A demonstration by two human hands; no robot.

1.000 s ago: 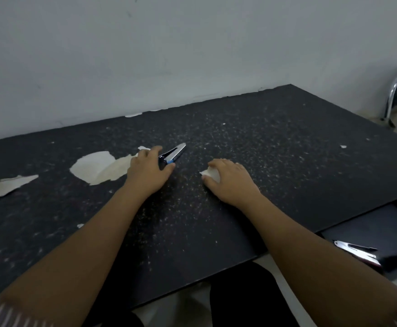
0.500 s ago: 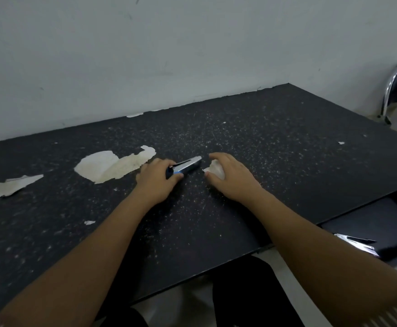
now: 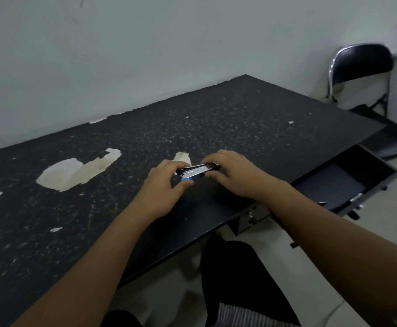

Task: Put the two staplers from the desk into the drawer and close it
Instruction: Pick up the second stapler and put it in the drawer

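A silver stapler point(image 3: 196, 171) with a blue tip is held between both hands just above the black desk point(image 3: 251, 128). My left hand point(image 3: 163, 187) grips its left end, thumb under the blue tip. My right hand point(image 3: 234, 172) pinches its right end with the fingertips. The drawer point(image 3: 348, 182) stands pulled out under the desk's right front edge, its dark inside partly hidden by my right forearm. The other stapler is hidden behind that forearm.
The desk top has pale patches point(image 3: 79, 169) where the surface has peeled. A black folding chair point(image 3: 362, 67) stands by the desk's far right corner, close to the drawer. A white wall runs along the back. My legs are under the front edge.
My left hand carried the stapler to the right and my right hand rose off the desk to take its other end. The view swung right, showing more of the drawer and chair.
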